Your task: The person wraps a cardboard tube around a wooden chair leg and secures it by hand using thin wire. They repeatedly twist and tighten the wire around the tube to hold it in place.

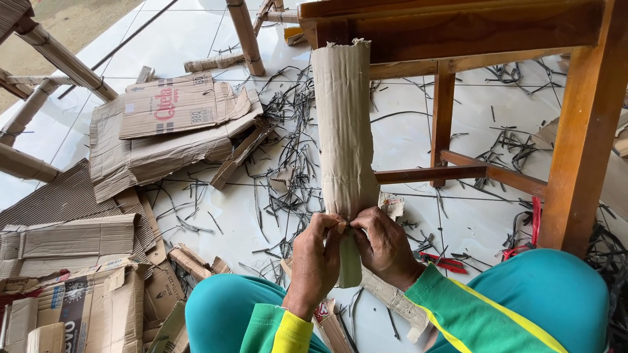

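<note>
Head view, looking down past teal-clad knees onto a white tiled floor [418,140]: a cardboard roll [343,124], wrapped round a green stick [350,265], stands nearly upright between the person's knees, its ragged top edge level with the rail of a wooden chair frame [458,33] behind it. The left hand [315,261] is closed round the bottom edge of the roll, fingers pressed against the cardboard where it meets the stick. The right hand [386,247] is likewise closed on the opposite side, pinching the same lower edge. The sheet appears fully wound along its length, with creases running top to bottom; the lower end, where both hands work, looks to be the part not yet finished, and no tie or binding is visible on it. Flattened cardboard boxes [170,117] lie to the left, thin dark strips [288,157] are scattered over the tiles, and red-handled cutters [441,261] rest just right of the right hand.
</note>
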